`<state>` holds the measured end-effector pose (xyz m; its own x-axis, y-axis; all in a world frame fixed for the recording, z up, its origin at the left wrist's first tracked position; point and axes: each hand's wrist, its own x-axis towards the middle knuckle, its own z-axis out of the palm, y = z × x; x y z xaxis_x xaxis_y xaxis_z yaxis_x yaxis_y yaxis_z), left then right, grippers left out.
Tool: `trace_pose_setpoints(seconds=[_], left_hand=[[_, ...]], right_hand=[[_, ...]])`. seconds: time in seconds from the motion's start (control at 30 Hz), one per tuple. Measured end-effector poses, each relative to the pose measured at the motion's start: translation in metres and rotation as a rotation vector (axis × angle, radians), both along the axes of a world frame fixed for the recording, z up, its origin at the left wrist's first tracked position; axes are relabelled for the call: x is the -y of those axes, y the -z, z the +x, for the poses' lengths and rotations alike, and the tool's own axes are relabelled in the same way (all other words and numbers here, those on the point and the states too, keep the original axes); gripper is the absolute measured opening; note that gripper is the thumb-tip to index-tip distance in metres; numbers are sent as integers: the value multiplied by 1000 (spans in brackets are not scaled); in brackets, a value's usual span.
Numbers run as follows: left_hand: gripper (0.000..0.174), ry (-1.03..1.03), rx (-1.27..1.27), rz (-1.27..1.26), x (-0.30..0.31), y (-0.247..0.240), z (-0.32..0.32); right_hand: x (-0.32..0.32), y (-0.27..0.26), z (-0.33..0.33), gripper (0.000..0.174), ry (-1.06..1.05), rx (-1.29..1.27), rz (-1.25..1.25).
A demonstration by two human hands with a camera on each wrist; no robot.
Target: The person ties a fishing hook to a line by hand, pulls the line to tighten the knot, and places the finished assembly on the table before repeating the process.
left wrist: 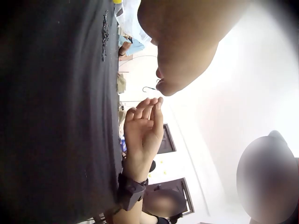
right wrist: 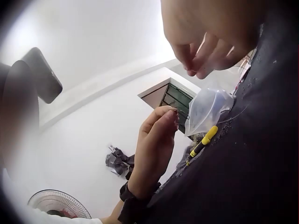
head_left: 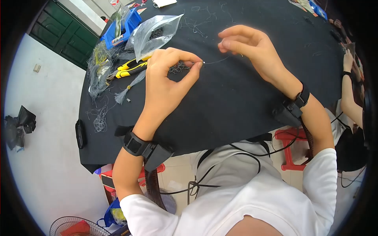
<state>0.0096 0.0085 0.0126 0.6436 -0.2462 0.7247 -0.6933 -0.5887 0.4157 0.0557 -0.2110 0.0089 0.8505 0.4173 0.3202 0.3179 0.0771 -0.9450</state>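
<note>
My left hand [head_left: 167,74] pinches a small fish hook between thumb and index finger. In the left wrist view the dark curved hook [left wrist: 149,87] sticks out from the fingertips. A thin fishing line [head_left: 217,61] runs from that pinch toward my right hand [head_left: 254,46], which is raised over the black tablecloth. The right thumb and fingers curl together, and in the right wrist view a strand of line shows at their tips. Behind the left hand lies a pile of dark hooks [head_left: 179,68], partly hidden by it.
Yellow-and-black pliers [head_left: 132,70] lie left of the left hand, near a clear plastic bag [head_left: 167,29] and a blue bin [head_left: 132,25]. Bundles of line [head_left: 100,63] spread along the left table edge. Another person's arm [head_left: 348,86] is at the far right.
</note>
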Motion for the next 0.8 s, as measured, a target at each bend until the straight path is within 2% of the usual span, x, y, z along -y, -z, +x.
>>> trace_pose_setpoints(seconds=[0.13,0.27,0.43,0.53,0.8], left_hand=[[11,71,65,69,4,0,-2],[12,82,8,61,6,3,-4],[16,131,-64,73,5,2,-5],[12,150,0,72,6,2,-3],[14,218,-38,57,7,4,-2]], right_hand=[[-4,3,-2,28,-122,-3,49],[-4,10,-1,33,-229,-54,87],[-6,6,-8,38,-227,-21,50],[-10,6,-13,41,-223,-5,46],[-9,7,-11,44,-273,50,19]])
